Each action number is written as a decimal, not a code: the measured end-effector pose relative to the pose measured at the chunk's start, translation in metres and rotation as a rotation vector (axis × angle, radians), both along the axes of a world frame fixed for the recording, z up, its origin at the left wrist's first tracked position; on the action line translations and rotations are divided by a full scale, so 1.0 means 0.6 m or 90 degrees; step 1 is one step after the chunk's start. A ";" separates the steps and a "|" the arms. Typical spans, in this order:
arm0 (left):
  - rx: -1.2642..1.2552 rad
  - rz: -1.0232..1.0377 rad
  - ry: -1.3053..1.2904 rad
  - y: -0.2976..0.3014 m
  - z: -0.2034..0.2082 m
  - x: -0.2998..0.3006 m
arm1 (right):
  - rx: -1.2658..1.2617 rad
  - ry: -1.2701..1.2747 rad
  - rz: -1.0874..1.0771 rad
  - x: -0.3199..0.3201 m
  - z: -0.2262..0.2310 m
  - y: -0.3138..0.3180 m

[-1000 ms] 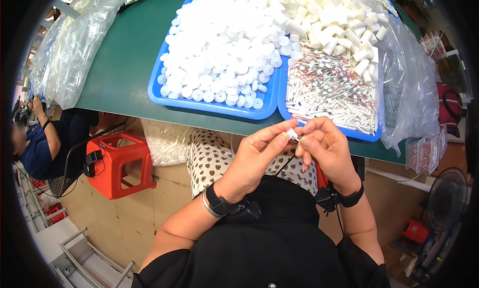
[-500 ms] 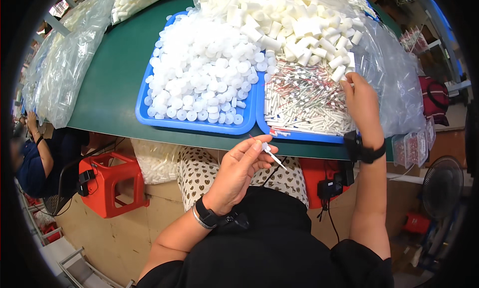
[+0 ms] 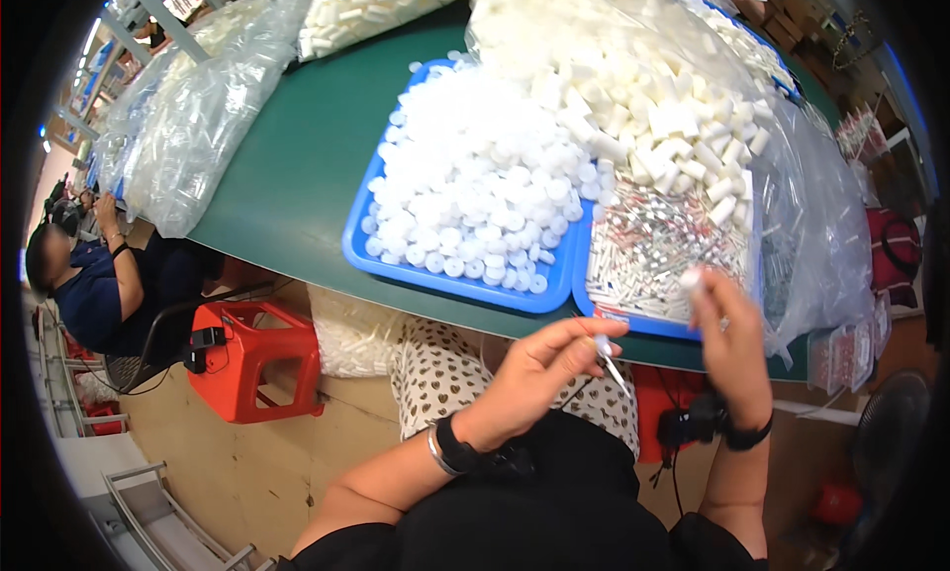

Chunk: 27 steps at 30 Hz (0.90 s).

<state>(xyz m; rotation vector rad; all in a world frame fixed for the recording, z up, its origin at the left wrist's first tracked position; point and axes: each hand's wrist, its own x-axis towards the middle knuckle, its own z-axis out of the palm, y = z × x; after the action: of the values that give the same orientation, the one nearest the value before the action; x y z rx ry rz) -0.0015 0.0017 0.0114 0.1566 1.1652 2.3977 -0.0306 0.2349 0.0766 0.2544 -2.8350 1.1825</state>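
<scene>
A thin white stick-like part (image 3: 606,361) is pinched between the thumb and fingertips of the left hand (image 3: 534,378), which is held just below the near edge of the green worktop (image 3: 297,175). The long axis of the part is slanted, with its upper end at the fingertips and its lower end pointing down and to the right, away from the worktop. The right hand (image 3: 730,345) is raised over the near right corner of the right blue tray (image 3: 633,322), and a small white cap (image 3: 691,278) is gripped at its fingertips; the hand is blurred, so the grip is not sharply shown. The cap lies up and to the right of the stick-like part, with the 2 hands apart and the tray edge between them. The right blue tray is filled with thin tubes and white cylinders, and the left blue tray (image 3: 361,239), touching it on its left, is heaped with round white caps (image 3: 475,185). Clear bags of white parts (image 3: 188,116) lie further left of the trays on the worktop. A red stool (image 3: 252,358) stands below the worktop, left of the left hand, and another person (image 3: 94,284) sits further left still.
</scene>
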 end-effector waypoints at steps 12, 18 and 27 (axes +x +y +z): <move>-0.285 0.015 0.235 -0.011 0.007 0.003 | -0.520 -0.448 0.090 0.038 -0.031 -0.046; -0.093 -0.010 -0.022 -0.003 -0.013 0.002 | -0.390 -0.361 0.070 0.053 -0.053 -0.051; -0.042 0.035 -0.095 0.013 -0.028 0.011 | -0.155 -0.154 0.140 0.060 -0.036 -0.075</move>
<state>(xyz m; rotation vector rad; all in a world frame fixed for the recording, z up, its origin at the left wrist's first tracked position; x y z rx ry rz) 0.0048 0.0093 -0.0056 -0.0754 1.1906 2.3685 0.0053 0.1901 0.0548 0.4464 -2.8771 1.6951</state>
